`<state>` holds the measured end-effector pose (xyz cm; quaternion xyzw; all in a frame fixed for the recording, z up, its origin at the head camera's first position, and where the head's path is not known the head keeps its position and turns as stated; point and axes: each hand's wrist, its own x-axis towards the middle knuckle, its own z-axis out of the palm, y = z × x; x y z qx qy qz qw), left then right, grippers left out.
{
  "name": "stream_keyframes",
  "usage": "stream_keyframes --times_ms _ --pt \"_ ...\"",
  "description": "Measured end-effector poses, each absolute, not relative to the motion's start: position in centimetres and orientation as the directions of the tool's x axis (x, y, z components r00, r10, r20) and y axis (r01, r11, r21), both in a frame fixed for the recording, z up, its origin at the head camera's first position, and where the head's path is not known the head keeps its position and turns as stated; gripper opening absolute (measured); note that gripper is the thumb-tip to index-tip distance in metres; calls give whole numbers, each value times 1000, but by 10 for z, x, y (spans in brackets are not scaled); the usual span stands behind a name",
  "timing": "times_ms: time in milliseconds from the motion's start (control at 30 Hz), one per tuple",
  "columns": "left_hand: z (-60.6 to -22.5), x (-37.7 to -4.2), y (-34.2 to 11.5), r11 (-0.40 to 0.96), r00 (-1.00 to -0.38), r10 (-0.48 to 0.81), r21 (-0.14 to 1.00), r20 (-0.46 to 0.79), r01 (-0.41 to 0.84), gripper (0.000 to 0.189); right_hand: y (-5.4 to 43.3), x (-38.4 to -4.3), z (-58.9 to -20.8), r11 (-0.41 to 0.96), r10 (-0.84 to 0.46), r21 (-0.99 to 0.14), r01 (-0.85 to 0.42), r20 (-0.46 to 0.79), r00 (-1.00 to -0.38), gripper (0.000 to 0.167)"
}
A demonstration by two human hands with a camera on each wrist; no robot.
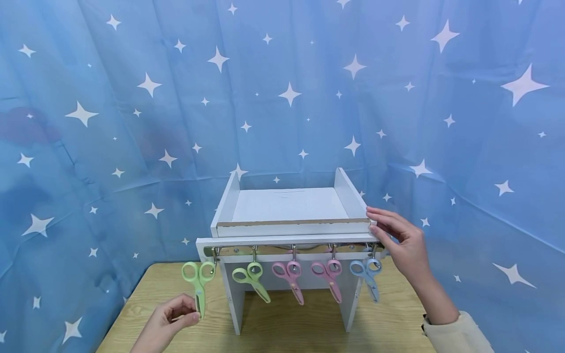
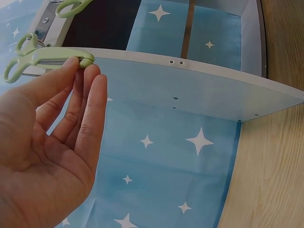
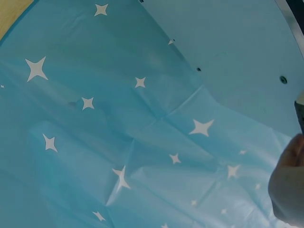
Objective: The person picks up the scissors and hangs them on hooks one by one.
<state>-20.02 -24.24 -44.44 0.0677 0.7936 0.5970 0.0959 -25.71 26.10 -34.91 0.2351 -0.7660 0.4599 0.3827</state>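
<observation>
My left hand [image 1: 169,321] pinches the blade end of light green scissors [image 1: 200,294] between thumb and fingertips. Their handle loops point up, and the right loop is at the leftmost hook [image 1: 215,253]; the left wrist view shows the same pinch on the green scissors [image 2: 61,55]. Along the hook rail hang a second pair of green scissors [image 1: 256,283], two pink pairs [image 1: 293,282] and a blue pair [image 1: 370,280]. My right hand [image 1: 403,242] rests against the right end of the white shelf [image 1: 291,229], beside the blue scissors. Only part of that hand [image 3: 289,185] shows in the right wrist view.
The white shelf stands on two side panels [image 1: 231,299] on a wood-grain table [image 1: 291,323]. Its top tray [image 1: 287,203] has raised sides. A blue curtain with white stars [image 1: 273,122] hangs behind and around the table.
</observation>
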Motion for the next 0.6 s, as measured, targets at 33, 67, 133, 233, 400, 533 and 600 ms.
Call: stream_keyframes --times_ms 33,67,133,233,400,533,600 --pt "-445 -200 -242 277 -972 221 961 -75 -11 30 261 -257 -349 466 -9 -522 -715 805 -593 36" --pt "-446 -201 -243 274 -972 221 962 -79 -16 30 261 -258 -350 466 -10 -518 -717 808 -589 36" --pt "-447 -201 -243 267 -971 222 963 -91 -29 31 262 -258 -350 468 -15 -508 -723 813 -581 36" --pt "-449 -202 -244 259 -969 223 965 -106 -46 34 262 -259 -351 472 -20 -503 -724 815 -580 35" --pt "-452 -203 -244 250 -968 224 967 -114 -56 36 263 -259 -351 469 -13 -528 -708 797 -604 34" --pt "-455 -203 -243 252 -969 216 966 -118 -61 36 263 -258 -350 465 -7 -542 -700 788 -615 34" --pt "-456 -203 -242 259 -972 205 964 -118 -63 35 263 -258 -350 464 -6 -544 -699 787 -617 34"
